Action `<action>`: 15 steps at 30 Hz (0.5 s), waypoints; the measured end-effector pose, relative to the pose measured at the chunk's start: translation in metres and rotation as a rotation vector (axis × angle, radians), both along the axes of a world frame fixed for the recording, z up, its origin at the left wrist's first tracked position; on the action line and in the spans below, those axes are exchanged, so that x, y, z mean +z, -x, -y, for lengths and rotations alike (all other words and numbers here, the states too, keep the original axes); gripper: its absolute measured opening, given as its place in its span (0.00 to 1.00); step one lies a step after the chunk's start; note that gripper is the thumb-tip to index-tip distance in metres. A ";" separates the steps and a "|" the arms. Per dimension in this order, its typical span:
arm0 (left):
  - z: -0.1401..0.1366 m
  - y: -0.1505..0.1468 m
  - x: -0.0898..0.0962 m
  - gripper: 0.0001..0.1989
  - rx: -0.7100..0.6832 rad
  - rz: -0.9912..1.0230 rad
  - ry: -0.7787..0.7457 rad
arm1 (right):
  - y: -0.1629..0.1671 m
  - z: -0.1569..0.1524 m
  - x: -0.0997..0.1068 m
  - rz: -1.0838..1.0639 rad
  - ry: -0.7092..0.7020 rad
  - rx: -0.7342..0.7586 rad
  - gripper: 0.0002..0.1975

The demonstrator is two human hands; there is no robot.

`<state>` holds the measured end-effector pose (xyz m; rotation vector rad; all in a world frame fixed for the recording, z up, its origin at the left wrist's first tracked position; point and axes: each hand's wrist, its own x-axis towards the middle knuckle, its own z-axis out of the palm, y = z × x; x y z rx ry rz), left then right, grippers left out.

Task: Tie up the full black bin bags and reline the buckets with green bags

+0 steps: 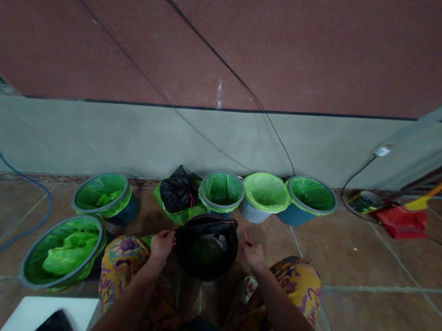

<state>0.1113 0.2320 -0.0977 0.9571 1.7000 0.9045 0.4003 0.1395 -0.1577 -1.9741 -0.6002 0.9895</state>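
Observation:
Between my knees stands a bin lined with a black garbage bag [206, 261], its mouth facing up and something pale inside near the far rim. A red drawstring [246, 235] comes out of the bag at either side. My left hand [162, 244] is closed on the drawstring at the left of the rim. On the right, my right hand [253, 256] pinches the other end of the drawstring, a little apart from the bag. Beyond the bin lies a bundled black bag [177, 189] with a red string, resting on green plastic [182, 215].
Green-lined buckets stand along the wall: one grey-rimmed [219, 208], one white [254, 214], one blue [292, 215]. Two more lined buckets [130, 210] [24, 271] are at my left. A white box [25, 313], blue cable [48, 211], tin can [366, 201] and red dustpan [400, 221] surround this.

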 end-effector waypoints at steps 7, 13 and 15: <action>-0.016 -0.018 0.065 0.10 -0.307 -0.121 -0.250 | 0.006 -0.024 0.063 0.302 -0.272 0.286 0.10; -0.011 -0.051 0.097 0.11 -0.652 -0.088 -0.417 | 0.050 -0.046 0.096 0.074 -0.462 0.413 0.13; -0.009 -0.056 0.099 0.11 -0.735 -0.110 -0.472 | 0.063 -0.050 0.098 -0.155 -0.420 0.394 0.17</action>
